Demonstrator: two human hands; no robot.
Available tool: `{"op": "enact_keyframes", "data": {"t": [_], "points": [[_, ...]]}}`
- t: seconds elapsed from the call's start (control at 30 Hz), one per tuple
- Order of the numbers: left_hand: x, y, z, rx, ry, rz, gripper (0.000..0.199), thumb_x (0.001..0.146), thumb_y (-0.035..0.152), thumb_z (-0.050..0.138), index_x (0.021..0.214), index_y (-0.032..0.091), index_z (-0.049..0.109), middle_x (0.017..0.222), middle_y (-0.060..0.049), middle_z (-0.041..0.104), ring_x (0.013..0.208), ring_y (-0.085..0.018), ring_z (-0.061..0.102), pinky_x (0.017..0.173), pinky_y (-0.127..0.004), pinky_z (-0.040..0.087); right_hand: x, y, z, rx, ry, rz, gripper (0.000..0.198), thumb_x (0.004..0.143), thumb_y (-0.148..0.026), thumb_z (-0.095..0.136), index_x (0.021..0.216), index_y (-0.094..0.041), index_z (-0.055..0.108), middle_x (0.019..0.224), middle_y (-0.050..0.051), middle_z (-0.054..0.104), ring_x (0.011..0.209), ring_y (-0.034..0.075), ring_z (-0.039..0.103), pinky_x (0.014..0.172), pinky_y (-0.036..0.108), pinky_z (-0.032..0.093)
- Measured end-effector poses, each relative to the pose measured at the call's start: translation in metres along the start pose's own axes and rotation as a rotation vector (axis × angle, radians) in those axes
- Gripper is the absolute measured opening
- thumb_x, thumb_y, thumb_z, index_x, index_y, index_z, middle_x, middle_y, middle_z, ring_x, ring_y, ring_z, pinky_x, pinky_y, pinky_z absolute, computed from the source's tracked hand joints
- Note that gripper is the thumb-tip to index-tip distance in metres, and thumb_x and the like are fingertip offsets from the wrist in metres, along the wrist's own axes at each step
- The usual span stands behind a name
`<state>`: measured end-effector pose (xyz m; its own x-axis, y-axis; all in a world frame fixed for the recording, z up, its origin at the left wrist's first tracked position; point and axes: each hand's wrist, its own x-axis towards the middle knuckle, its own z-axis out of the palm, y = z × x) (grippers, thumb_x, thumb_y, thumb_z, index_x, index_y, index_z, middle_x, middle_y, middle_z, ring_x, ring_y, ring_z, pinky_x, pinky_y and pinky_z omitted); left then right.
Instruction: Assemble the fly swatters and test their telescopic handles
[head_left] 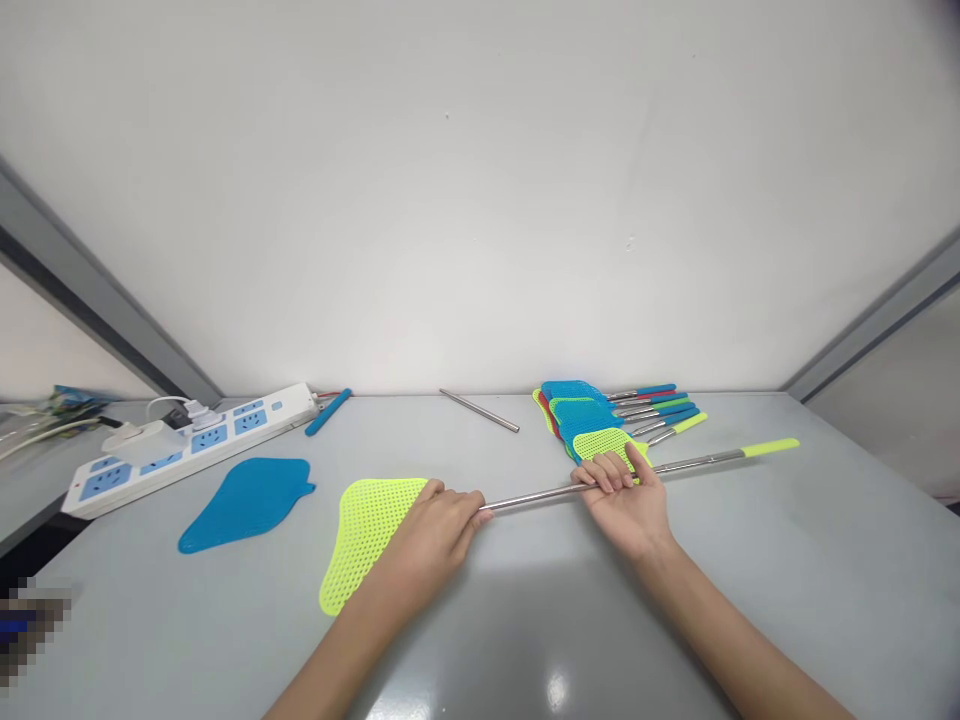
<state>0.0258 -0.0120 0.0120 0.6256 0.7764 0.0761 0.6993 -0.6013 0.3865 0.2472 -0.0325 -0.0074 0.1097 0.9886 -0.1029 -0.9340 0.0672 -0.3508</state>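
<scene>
A yellow-green fly swatter (pixel 369 530) with its telescopic metal rod (pixel 534 497) drawn out long lies across both my hands. My left hand (pixel 442 520) is closed where the perforated head meets the rod, hiding that joint. Farther along, my right hand (pixel 622 500) has its palm turned up, fingers curled over the rod and thumb raised. The yellow-green grip (pixel 771 447) sticks out to the right beyond it. Just behind my right hand lies a pile of shorter fly swatters (pixel 589 410) with blue, green and red heads, overlapping one another.
A loose blue swatter head (pixel 251 503) lies at the left. Behind it are a white power strip (pixel 266 415) with plugs and a blue handle (pixel 328 411). A separate metal rod (pixel 480 410) lies near the wall (pixel 450 250). Packets (pixel 75 400) sit at the far left.
</scene>
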Motion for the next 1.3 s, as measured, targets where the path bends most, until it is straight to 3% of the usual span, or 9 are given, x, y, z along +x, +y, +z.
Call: {"op": "enact_keyframes", "data": {"t": [0.33, 0.63, 1.0, 1.3], "points": [[-0.01, 0.024, 0.008, -0.015, -0.033, -0.016, 0.033, 0.083, 0.028, 0.02, 0.06, 0.021, 0.042, 0.047, 0.0, 0.042, 0.049, -0.016, 0.034, 0.058, -0.03, 0.023, 0.001, -0.008, 0.001, -0.073, 0.018, -0.026, 0.043, 0.078, -0.023, 0.042, 0.05, -0.018, 0.01, 0.041, -0.007, 0.014, 0.036, 0.008, 0.018, 0.04, 0.024, 0.027], [-0.012, 0.029, 0.018, 0.06, 0.007, -0.083, 0.03, 0.083, 0.019, 0.02, 0.06, 0.02, 0.04, 0.048, 0.0, 0.048, 0.046, -0.015, 0.037, 0.057, -0.029, 0.021, 0.001, 0.003, -0.003, 0.036, 0.036, 0.001, 0.039, 0.079, -0.023, 0.04, 0.05, -0.018, 0.015, 0.042, -0.007, 0.014, 0.037, 0.008, 0.017, 0.039, 0.023, 0.027], [-0.015, 0.036, 0.019, -0.01, -0.087, -0.195, 0.031, 0.084, 0.026, 0.017, 0.059, 0.02, 0.034, 0.05, -0.001, 0.049, 0.051, -0.017, 0.038, 0.054, -0.029, 0.021, -0.004, 0.002, 0.001, 0.021, 0.047, 0.016, 0.04, 0.08, -0.028, 0.041, 0.049, -0.018, 0.016, 0.043, -0.007, 0.011, 0.038, 0.008, 0.012, 0.039, 0.022, 0.026], [-0.014, 0.033, 0.019, -0.097, -0.092, -0.241, 0.038, 0.085, 0.032, 0.013, 0.056, 0.018, 0.032, 0.05, 0.0, 0.045, 0.056, -0.015, 0.037, 0.053, -0.026, 0.022, -0.009, 0.003, 0.004, -0.05, 0.046, -0.029, 0.042, 0.078, -0.029, 0.043, 0.049, -0.018, 0.014, 0.043, -0.007, 0.009, 0.039, 0.008, 0.009, 0.039, 0.023, 0.023]]}}
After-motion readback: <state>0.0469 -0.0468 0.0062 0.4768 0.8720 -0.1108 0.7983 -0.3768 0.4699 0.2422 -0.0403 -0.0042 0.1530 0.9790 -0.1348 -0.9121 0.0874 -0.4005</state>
